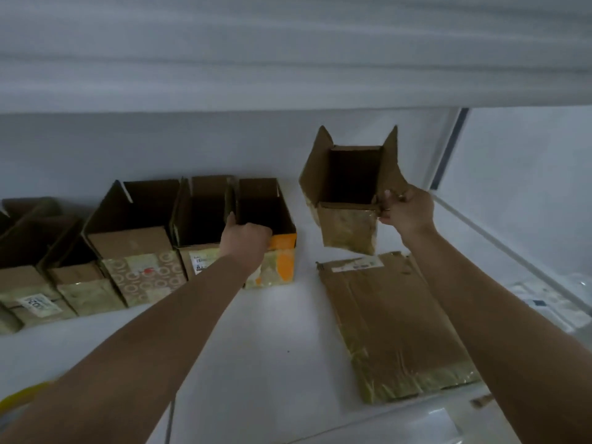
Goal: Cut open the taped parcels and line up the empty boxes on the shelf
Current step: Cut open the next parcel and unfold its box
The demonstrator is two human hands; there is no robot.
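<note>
A row of several open, empty cardboard boxes stands along the back of the white shelf. The rightmost in the row is an orange-fronted box. My left hand grips its near front rim. To the right, my right hand holds a small open brown box by its right front corner, lifted above the shelf and tilted, flaps up. A flat taped cardboard parcel lies on the shelf under the lifted box.
Left in the row stand a patterned box and a labelled box. The shelf's white back wall runs behind them, an upper shelf overhangs, and a glass side panel closes the right. Something yellow shows at the lower left.
</note>
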